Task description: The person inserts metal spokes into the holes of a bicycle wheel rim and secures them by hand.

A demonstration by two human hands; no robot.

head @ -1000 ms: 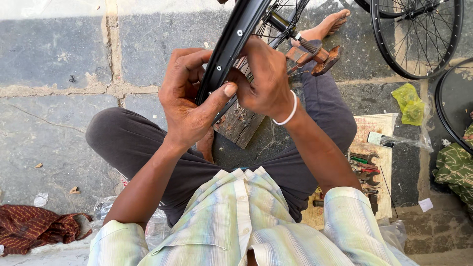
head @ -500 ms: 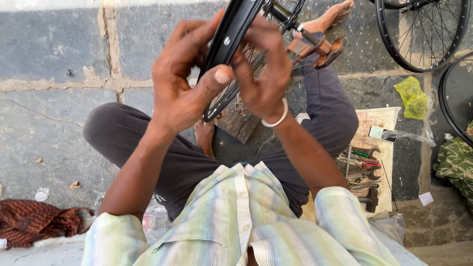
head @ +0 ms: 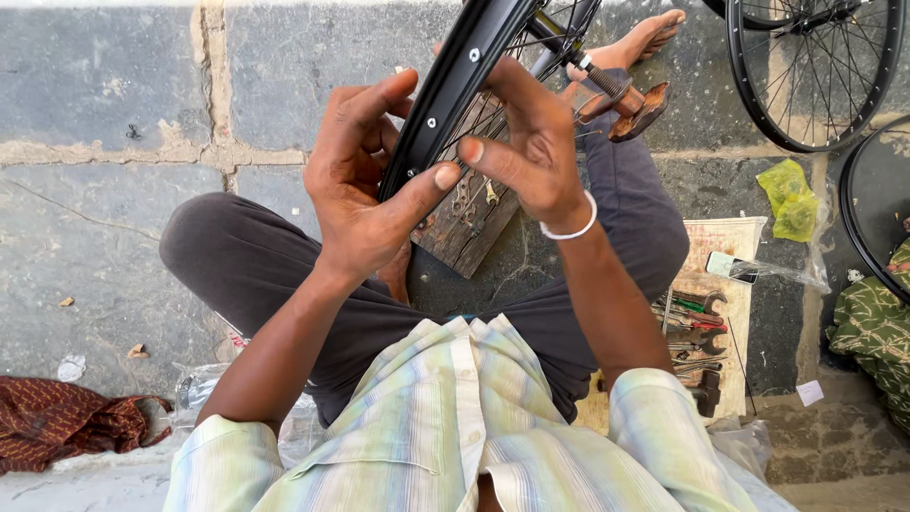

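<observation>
I sit cross-legged on a stone floor, holding a black bicycle wheel rim (head: 469, 71) up in front of me. My left hand (head: 365, 185) wraps the rim's near end from the left, thumb pressed across its edge. From the right, my right hand (head: 531, 142), with a white bangle at the wrist, cups the rim, fingers spread along the spoke side. Thin spokes (head: 493, 114) run behind my fingers. A wooden board (head: 474, 228) with small metal bits lies under the rim, between my knees.
A tray of hand tools (head: 697, 332) lies at my right. Another spoked wheel (head: 815, 76) stands at the top right, a black rim (head: 853, 209) at the right edge. Yellow-green plastic bag (head: 791, 194), green cloth (head: 877, 332), red cloth (head: 66, 422) at the lower left.
Both hands have shifted slightly along the rim, and the rim has turned a little in them. The right fingers have spread more open against it.
</observation>
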